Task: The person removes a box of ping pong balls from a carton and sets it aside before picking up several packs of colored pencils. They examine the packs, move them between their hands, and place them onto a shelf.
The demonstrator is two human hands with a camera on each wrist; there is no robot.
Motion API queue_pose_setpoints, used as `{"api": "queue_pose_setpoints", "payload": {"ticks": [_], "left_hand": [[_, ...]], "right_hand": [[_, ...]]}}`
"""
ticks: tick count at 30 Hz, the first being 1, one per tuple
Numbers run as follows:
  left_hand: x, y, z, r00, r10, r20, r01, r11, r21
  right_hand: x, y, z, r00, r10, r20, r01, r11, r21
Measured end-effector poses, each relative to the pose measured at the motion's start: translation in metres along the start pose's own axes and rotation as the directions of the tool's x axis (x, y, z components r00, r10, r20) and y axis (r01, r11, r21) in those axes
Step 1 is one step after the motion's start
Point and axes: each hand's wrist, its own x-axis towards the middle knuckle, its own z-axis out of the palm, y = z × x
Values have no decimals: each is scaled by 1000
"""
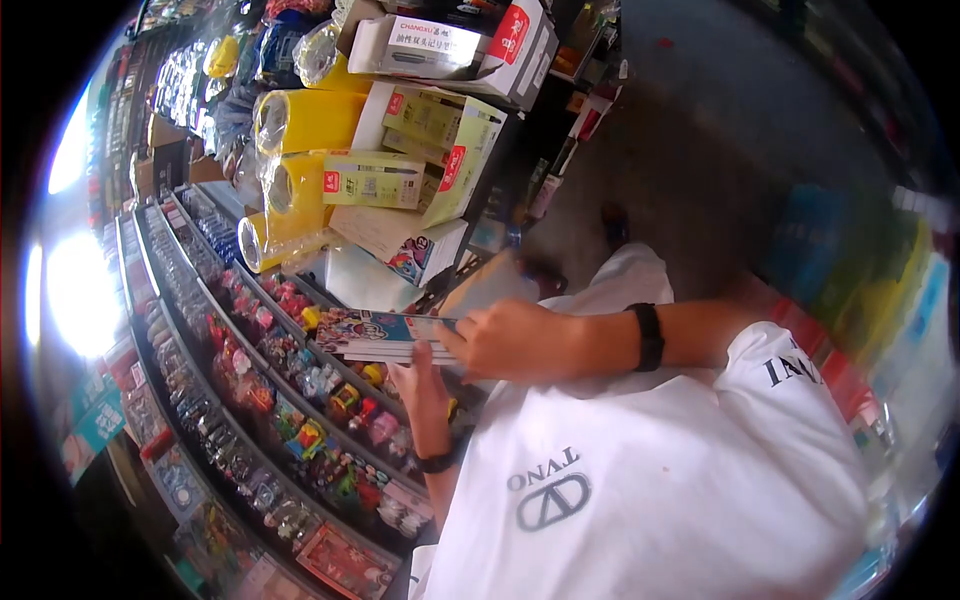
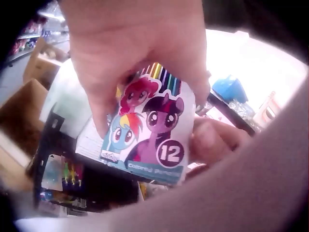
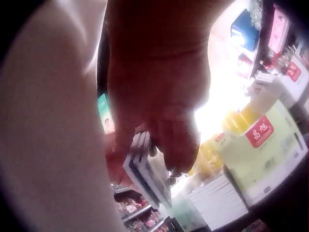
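Both hands are on a small stack of colored pencil boxes (image 1: 372, 328) in front of the white shirt. Cartoon ponies and the number 12 show on the front of the top colored pencil box (image 2: 157, 123). My left hand (image 2: 135, 43) grips the stack from one side, thumb and fingers on opposite edges; in the head view this left hand (image 1: 425, 395) is below the boxes. My right hand (image 1: 520, 340), a black band on its wrist, pinches the end nearer my body. Thin box edges (image 3: 145, 166) stick out below the right hand (image 3: 159, 96) in the right wrist view.
Open pen cartons (image 1: 475, 150) and yellow rolls (image 1: 310, 120) stand just beyond the boxes. Tiered racks (image 1: 260, 400) of small trinkets run along the left and below. A grey floor (image 1: 700, 130) stretches away at the upper right.
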Motion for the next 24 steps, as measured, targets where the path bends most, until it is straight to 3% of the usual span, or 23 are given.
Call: {"api": "queue_pose_setpoints", "payload": {"ticks": [2, 4, 6, 7, 10, 13, 17, 20, 22, 24], "left_hand": [[-6, -5, 2, 998, -11, -55, 18, 990, 139], [-7, 0, 14, 1000, -7, -3, 8, 982, 188], [-7, -4, 18, 983, 175, 61, -183, 967, 178], [-5, -1, 15, 988, 131, 80, -145, 969, 201], [0, 9, 7, 975, 158, 155, -195, 944, 267], [5, 16, 9, 940, 216, 263, -248, 964, 93], [8, 19, -6, 905, 270, 330, -257, 963, -86], [12, 15, -33, 923, 190, 336, -192, 981, -27], [12, 7, -44, 906, 169, 389, -135, 984, -112], [19, -5, -67, 886, 92, 454, -59, 995, -85]], "right_hand": [[-3, 5, 0, 998, 17, 62, -19, 999, 41], [-4, 10, 2, 996, 2, 85, -5, 999, 38], [-2, 12, 2, 996, 16, 93, -20, 999, 43], [-2, 9, 3, 995, 24, 95, -29, 999, 45], [-3, 4, 15, 993, 95, -66, -89, 992, 94], [-5, -5, 6, 971, 237, -14, -223, 930, 293], [-14, -10, 3, 940, 336, -60, -269, 838, 474], [-19, -24, -4, 902, 431, -26, -321, 710, 627], [-17, -41, -8, 861, 505, 56, -395, 596, 699], [-14, -55, 10, 829, 559, 0, -414, 615, 672]]}}
